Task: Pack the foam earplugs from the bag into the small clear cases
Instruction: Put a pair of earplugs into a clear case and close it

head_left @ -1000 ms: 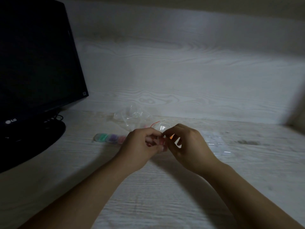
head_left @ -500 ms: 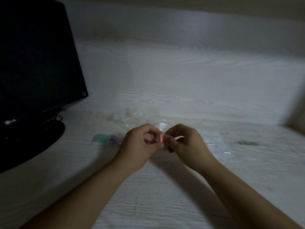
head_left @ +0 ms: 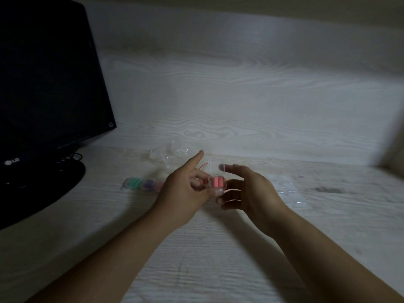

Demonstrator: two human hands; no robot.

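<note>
A small clear case (head_left: 215, 183) holding two pink foam earplugs (head_left: 217, 182) is pinched in the left hand (head_left: 185, 189) above a pale wood-grain desk (head_left: 218, 248); its index finger points away, straight. The right hand (head_left: 249, 189) hovers just beside the case, fingers loosely spread, gripping nothing. Behind them lies a crumpled clear bag (head_left: 172, 153). Filled cases (head_left: 142, 183) of green and purple plugs sit in a row to the left, near a dark monitor (head_left: 48, 84). With so light a pinch the case could slip or spill, especially if its lid is unlatched, which blur hides.
</note>
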